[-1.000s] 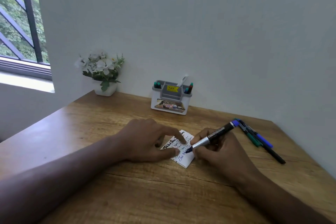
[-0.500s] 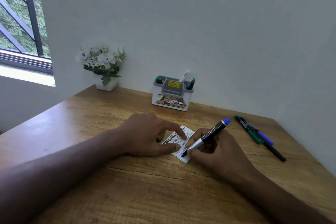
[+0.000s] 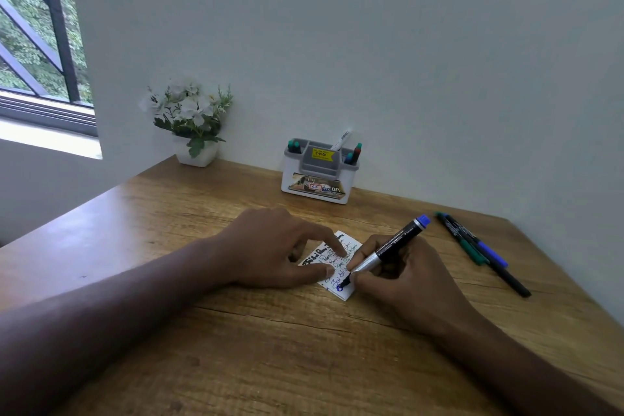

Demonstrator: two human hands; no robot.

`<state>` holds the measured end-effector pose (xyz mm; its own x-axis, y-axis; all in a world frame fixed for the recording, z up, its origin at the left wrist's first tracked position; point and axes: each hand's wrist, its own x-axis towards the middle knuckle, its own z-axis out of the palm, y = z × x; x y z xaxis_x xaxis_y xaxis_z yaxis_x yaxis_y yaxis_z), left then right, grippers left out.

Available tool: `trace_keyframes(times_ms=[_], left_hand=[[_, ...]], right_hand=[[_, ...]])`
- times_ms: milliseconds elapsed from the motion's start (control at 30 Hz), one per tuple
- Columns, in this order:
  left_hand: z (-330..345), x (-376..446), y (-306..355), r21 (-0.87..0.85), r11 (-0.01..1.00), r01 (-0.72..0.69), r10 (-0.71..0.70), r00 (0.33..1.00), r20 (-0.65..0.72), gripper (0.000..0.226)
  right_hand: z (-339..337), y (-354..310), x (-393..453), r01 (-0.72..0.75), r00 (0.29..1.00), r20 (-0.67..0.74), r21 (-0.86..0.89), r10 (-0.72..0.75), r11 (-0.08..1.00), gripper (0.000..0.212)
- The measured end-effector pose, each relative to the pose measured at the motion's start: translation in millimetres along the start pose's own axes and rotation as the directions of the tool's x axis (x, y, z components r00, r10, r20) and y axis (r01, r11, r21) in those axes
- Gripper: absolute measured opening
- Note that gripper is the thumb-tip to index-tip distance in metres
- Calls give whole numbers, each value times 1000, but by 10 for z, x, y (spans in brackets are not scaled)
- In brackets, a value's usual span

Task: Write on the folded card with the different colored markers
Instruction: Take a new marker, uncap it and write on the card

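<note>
A small white folded card (image 3: 344,292), covered with black, green and blue writing, lies on the wooden table (image 3: 270,348). My left hand (image 3: 270,246) presses it flat with the index fingertip and thumb. My right hand (image 3: 401,273) grips a blue marker (image 3: 388,248) with a blue end cap; its tip touches the card's near end at a fresh blue mark. Three more markers, green (image 3: 467,246), blue (image 3: 491,255) and black (image 3: 510,282), lie side by side on the table to the right of my right hand.
A white and grey pen holder (image 3: 319,179) with several markers stands by the back wall. A white pot of white flowers (image 3: 190,118) sits at the back left. The wall runs close along the table's right edge.
The marker tip has moved down the card towards its near end, adding blue writing. My left hand still holds the card down. The view shifted slightly.
</note>
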<state>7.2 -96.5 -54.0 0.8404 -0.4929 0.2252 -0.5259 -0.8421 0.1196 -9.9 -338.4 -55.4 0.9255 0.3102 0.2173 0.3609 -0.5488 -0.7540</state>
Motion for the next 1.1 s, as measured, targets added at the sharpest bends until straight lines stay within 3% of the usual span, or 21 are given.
trace_keyframes(times_ms=[400, 567, 1100], left_hand=[[-15, 4, 12, -8, 1000, 3, -3, 1000, 18, 49], [-14, -2, 15, 4, 1000, 5, -5, 1000, 14, 49], [-16, 12, 19, -3, 1000, 0, 0, 1000, 30, 49]], right_hand=[[-6, 50, 32, -45, 999, -25, -7, 45, 999, 24], [-6, 32, 20, -40, 999, -33, 13, 41, 999, 8], [-29, 33, 28, -26, 999, -32, -11, 26, 1000, 6]])
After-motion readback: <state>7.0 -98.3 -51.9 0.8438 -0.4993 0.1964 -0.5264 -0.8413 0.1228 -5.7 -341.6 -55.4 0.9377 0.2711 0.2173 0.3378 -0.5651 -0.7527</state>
